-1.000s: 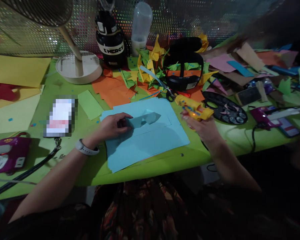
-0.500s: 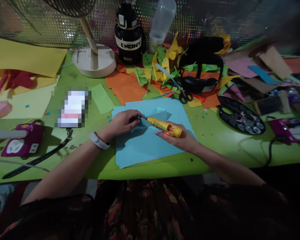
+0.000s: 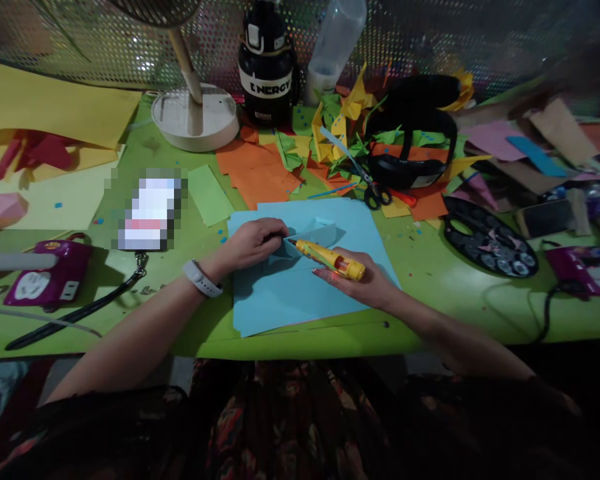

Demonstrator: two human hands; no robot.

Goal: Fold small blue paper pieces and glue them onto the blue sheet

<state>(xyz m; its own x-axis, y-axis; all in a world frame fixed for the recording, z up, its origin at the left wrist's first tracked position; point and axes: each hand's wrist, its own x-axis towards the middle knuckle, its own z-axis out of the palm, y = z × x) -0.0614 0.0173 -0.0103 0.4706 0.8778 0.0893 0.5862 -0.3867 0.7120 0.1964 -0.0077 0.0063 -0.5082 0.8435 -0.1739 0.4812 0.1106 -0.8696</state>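
Note:
My left hand (image 3: 257,241) has its fingers bent together around the left end of a folded light-blue paper piece (image 3: 323,233), which stands slightly raised. In my right hand (image 3: 359,280) is a yellow pen-shaped tool (image 3: 325,255), seemingly a glue pen, with a dark pointed tip and a reddish glow near the grip. The tip points left and meets, or nearly meets, the folded piece close to my left fingertips; exact contact is unclear. Beneath both hands lie light-blue sheets (image 3: 300,303), stacked a little out of line.
Scissors (image 3: 377,195) lie behind the sheets, beside a black headset (image 3: 415,167) and orange paper (image 3: 253,170). A phone (image 3: 153,212) with a strap is at the left, near a purple power socket (image 3: 47,273). A dark palette (image 3: 490,237) rests on the right. Behind stands a black bottle (image 3: 267,73).
The view has shifted slightly. My left fingers have closed in more on the folded blue paper, and it now stands up more visibly. The tool tip stays close to the left fingertips.

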